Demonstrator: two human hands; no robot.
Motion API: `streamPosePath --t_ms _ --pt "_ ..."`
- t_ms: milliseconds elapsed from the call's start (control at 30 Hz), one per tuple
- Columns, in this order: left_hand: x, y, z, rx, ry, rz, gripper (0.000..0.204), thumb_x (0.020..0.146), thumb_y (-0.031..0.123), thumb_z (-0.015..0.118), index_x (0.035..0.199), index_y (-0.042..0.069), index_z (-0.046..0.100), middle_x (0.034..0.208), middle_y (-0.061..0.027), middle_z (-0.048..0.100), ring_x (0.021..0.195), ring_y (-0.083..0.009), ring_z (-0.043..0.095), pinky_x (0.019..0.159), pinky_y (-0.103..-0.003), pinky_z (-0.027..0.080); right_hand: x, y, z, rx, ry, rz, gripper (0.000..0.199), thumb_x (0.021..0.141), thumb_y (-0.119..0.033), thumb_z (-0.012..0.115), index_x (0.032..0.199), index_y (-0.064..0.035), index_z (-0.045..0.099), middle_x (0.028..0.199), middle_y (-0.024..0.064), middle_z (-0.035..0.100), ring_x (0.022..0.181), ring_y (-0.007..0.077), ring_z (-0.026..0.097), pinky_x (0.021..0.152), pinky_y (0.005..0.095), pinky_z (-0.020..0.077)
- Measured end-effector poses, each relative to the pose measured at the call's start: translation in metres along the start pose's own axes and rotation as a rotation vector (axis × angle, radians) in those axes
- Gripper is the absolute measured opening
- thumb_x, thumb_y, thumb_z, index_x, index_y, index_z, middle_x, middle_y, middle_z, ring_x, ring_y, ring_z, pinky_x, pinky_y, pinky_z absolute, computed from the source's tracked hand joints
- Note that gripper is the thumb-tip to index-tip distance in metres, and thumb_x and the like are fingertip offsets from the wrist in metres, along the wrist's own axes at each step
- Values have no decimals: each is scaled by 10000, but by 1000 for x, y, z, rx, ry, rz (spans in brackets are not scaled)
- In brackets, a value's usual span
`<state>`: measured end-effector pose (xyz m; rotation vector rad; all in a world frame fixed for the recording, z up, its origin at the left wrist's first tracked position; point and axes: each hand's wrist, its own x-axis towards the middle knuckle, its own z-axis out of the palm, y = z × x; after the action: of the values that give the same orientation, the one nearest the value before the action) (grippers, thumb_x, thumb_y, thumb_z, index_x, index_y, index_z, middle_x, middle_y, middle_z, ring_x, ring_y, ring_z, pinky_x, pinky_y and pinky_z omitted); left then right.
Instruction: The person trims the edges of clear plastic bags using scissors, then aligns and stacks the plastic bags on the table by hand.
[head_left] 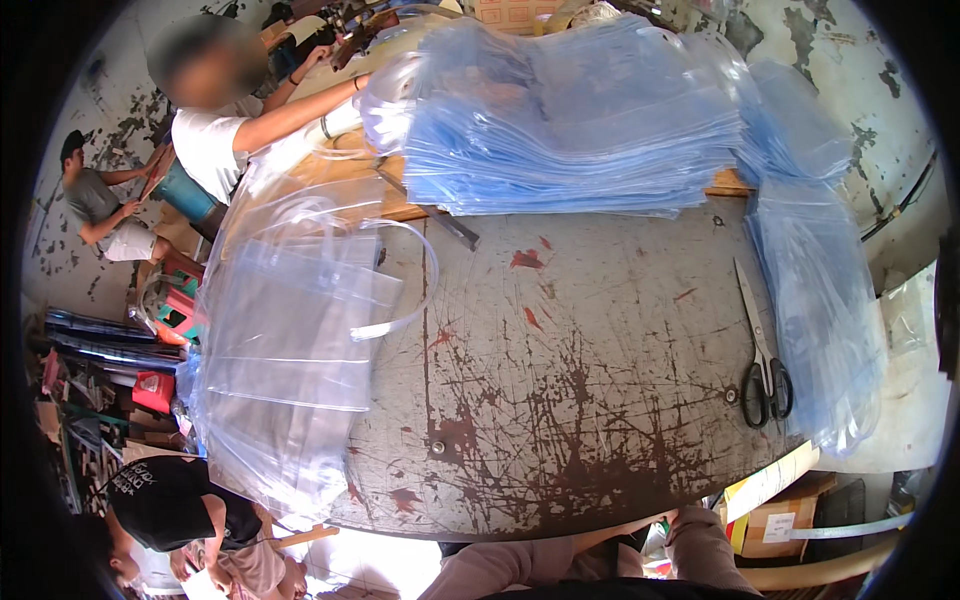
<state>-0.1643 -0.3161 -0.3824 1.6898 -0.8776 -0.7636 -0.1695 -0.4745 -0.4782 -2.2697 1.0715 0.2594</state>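
Observation:
Only my pink sleeves (500, 565) show at the lower edge, below the near rim of the worn, rust-stained metal table (560, 400); my hands themselves are hidden. Black-handled scissors (765, 370) lie shut on the table at the right. A thick stack of bluish clear plastic bags (580, 110) sits at the far side. At the left lies a pile of clear plastic bags with loop handles (290, 330), draped over the table's edge.
More bluish plastic sheets (820, 290) hang off the right side. A person in a white shirt (215, 140) reaches toward the far stack. Another person (100, 205) sits at far left, a third in black (170, 500) at lower left. A cardboard box (780, 520) stands at lower right.

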Motion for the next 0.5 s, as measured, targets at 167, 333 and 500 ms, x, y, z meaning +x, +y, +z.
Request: streamPosePath --t_ms 167,333,500 --pt "1 9 -3 -127 -34 -14 401 855 350 583 1114 55 499 961 -78 566 872 -214 542 780 -356 437 1 -24 23 -36 -79 -84 253 822 -251 544 1040 -128 577 1069 159 577 970 290 558 783 365 457" --pt "3 11 -6 -234 -20 -54 407 860 371 577 1112 60 501 968 -62 566 882 -207 542 784 -352 436 0 -32 25 -51 -77 -121 258 820 -250 545 1045 -127 578 1078 165 577 978 297 558 789 369 456" --pt "8 5 -24 -550 -83 -244 415 866 393 571 1111 65 503 976 -46 565 892 -200 541 789 -348 436 0 -13 -11 -14 55 -49 264 817 -249 546 1050 -127 579 1087 171 576 987 304 557 795 374 455"
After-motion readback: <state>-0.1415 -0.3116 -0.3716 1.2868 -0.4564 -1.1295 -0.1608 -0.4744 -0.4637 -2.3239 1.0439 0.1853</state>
